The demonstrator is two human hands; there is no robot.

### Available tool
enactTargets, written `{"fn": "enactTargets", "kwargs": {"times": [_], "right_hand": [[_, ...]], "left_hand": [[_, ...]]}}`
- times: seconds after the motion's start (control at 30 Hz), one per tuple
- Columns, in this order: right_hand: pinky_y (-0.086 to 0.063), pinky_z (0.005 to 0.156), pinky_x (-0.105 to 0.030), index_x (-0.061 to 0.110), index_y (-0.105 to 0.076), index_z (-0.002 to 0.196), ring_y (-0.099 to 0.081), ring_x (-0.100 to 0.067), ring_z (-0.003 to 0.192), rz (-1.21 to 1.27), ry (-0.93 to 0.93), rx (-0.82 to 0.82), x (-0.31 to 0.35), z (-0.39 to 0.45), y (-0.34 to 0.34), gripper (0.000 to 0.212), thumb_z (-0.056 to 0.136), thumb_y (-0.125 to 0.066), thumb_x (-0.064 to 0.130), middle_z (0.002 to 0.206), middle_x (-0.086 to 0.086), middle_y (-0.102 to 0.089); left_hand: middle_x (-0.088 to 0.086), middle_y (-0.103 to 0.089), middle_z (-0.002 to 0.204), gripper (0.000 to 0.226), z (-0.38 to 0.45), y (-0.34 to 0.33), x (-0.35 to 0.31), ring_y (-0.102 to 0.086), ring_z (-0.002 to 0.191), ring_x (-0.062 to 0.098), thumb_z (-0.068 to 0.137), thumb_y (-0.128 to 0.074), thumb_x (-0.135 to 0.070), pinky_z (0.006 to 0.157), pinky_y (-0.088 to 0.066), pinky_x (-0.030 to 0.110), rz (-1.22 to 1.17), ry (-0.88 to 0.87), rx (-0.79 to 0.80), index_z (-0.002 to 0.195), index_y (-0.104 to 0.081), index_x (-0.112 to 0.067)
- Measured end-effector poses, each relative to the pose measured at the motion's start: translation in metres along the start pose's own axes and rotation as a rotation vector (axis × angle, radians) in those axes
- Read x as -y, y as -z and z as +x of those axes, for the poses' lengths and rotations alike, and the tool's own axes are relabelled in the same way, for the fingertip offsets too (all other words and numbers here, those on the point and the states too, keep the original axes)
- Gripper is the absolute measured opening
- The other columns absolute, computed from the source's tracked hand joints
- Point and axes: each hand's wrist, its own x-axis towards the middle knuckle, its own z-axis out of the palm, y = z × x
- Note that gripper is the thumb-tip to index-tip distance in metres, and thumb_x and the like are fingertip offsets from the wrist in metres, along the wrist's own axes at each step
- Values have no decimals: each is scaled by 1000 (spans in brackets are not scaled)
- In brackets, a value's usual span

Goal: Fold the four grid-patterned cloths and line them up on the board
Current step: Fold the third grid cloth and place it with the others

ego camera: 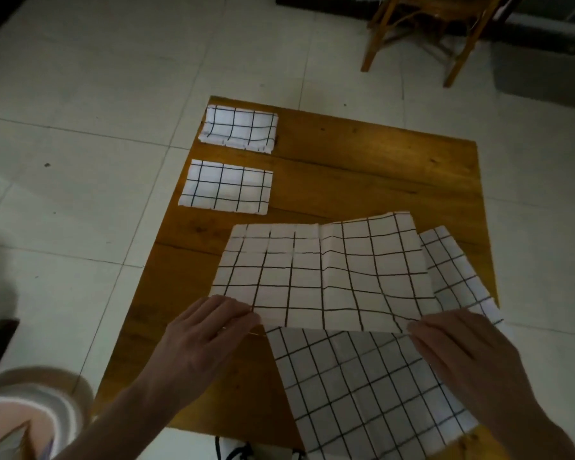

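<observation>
Cloth with a black grid (326, 280), half-folded, lies across the near middle of the wooden tabletop (362, 167), its near edge pinched at one corner by the left hand (210, 330) and at the other by the right hand (462, 353). Beneath it a fourth grid cloth (372, 393) lies spread and skewed, reaching the tabletop's near right edge. Two folded grid cloths sit in line along the left side, one far (238, 129), one nearer (226, 186). A wooden chair (429, 31) stands on the tiled floor (97, 111) beyond.
</observation>
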Motion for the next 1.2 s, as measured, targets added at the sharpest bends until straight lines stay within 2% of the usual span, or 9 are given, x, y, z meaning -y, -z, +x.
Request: {"fn": "enactTargets", "kwargs": {"times": [0.3, 0.43, 0.57, 0.7, 0.77, 0.9, 1.0, 1.1, 1.2], "right_hand": [[-61, 76, -34, 7, -73, 106, -55, -23, 95, 126, -166, 134, 12, -68, -80, 23, 88, -59, 13, 101, -9, -67], [-61, 76, -34, 8, -71, 115, -55, -22, 97, 132, -195, 148, 14, -84, -84, 33, 82, -70, 2, 108, -7, -63], [-61, 75, -35, 3, -77, 113, -53, -23, 99, 112, -274, 245, 15, -93, -80, 64, 53, -91, -16, 109, -10, -67], [-61, 78, -43, 11, -74, 119, -57, -22, 101, 129, -298, 237, 17, -103, -83, 28, 92, -70, 14, 120, -2, -55], [-57, 82, -45, 13, -73, 118, -61, -25, 103, 127, -353, 238, 24, -97, -80, 41, 107, -41, 36, 120, -3, -57], [-53, 96, -47, 10, -65, 134, -58, -29, 122, 169, -561, 188, 52, -69, -83, 50, 108, -34, 40, 139, -9, -57], [-31, 119, -46, 16, -43, 155, -33, -27, 151, 225, -688, 236, 79, -51, -98, 55, 108, -32, 43, 166, -7, -32], [-16, 127, -50, 24, -16, 165, -4, -21, 160, 182, -717, 344, 93, -53, -117, 65, 108, -23, 55, 174, 0, -5], [-20, 126, -54, 23, -14, 165, -4, -23, 160, 149, -715, 382, 92, -59, -125, 69, 107, -26, 56, 174, -1, -4]], "left_hand": [[-1, -69, 111, 35, -50, -65, -1, -60, 101, 10, 90, -51, -26, 70, -63, 27, -16, 151, 240, 112, -77, -18], [0, -67, 113, 30, -56, -74, -5, -61, 103, 11, 88, -61, -17, 73, -63, 26, -18, 187, 263, 114, -76, -18], [0, -69, 112, 36, -66, -76, -4, -65, 103, 15, 78, -78, -17, 76, -60, 27, 4, 208, 306, 113, -77, -19], [-5, -68, 108, 21, -57, -76, -8, -59, 104, 9, 89, -66, -25, 74, -58, 23, 8, 236, 309, 106, -77, -21], [-5, -67, 106, 31, -48, -76, -16, -59, 100, 9, 95, -49, -33, 77, -56, 22, -14, 296, 301, 104, -75, -20], [3, -60, 131, 40, -37, -94, -36, -55, 123, 19, 104, -41, -35, 100, -50, 36, 25, 413, 270, 132, -63, -17], [10, -37, 163, 53, -32, -114, -49, -30, 153, 27, 108, -35, -39, 122, -27, 47, 58, 492, 304, 156, -42, -17], [10, -11, 173, 62, -35, -128, -55, -6, 161, 28, 109, -29, -45, 126, -13, 52, 104, 514, 375, 165, -23, -18], [9, -4, 174, 64, -39, -133, -59, -2, 161, 28, 109, -28, -47, 126, -13, 54, 129, 538, 409, 166, -17, -19]]}}
